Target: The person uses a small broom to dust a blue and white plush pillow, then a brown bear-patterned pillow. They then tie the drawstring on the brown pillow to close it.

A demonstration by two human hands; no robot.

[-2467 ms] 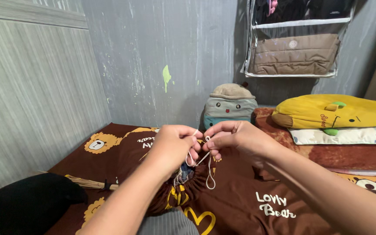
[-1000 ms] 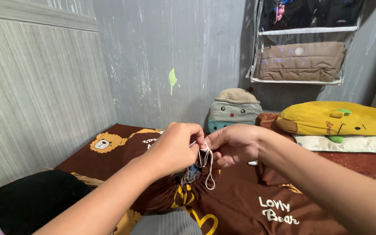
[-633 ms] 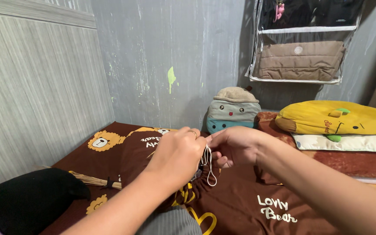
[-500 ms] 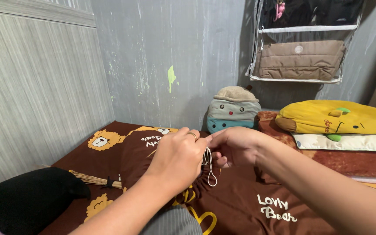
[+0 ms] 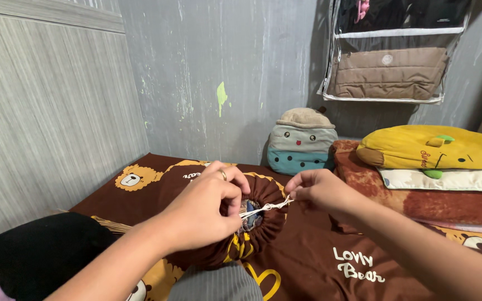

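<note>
Two bare hands work a white cord point(image 5: 263, 208) at the gathered mouth of a brown fabric bundle point(image 5: 218, 245) in the lower centre of the frame. The left hand point(image 5: 205, 209), a ring on one finger, is closed on the cord right at the puckered opening. The right hand point(image 5: 316, 189) pinches the cord's other end just to the right, so the cord runs taut and slightly upward between the two hands, which sit near each other but apart. A scrap of blue cloth point(image 5: 250, 214) shows inside the opening.

The bundle rests on a brown bedsheet point(image 5: 319, 262) printed with cartoon bears. Behind the hands, against the grey wall point(image 5: 218, 67), sits a small plush toy point(image 5: 302, 139) with a tan cap. A yellow pillow point(image 5: 436, 147) lies at the right edge on top of a pale patterned one. A clear hanging organiser point(image 5: 389, 72) holding a tan padded item fills the upper right. A black cushion point(image 5: 34, 251) occupies the lower left.
</note>
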